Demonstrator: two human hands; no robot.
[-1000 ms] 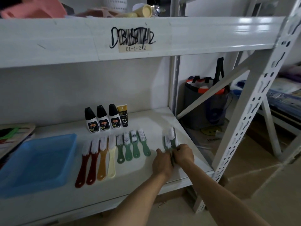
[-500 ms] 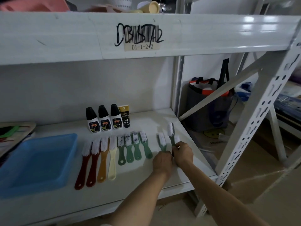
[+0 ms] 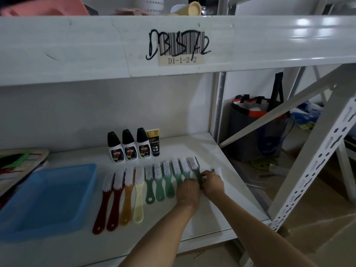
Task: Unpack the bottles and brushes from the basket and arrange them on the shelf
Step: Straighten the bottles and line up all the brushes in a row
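Head view: hands (image 3: 200, 185) (perhaps gripping) near shelf edge (image 3: 227, 233)

White-painted metal shelving rack (image 3: 192, 41) against a plain pale wall (image 3: 77, 112), with a barcode label (image 3: 181, 53) reading D1-1-2-2 and scrawled over in black marker on the upper beam. Perforated white upright post (image 3: 316, 166) and diagonal white brace (image 3: 279, 110) at the right end. Beyond these, a dark grey fabric bag with orange trim (image 3: 256, 132) on a brownish floor (image 3: 317, 228); glare from overhead light on the beam.
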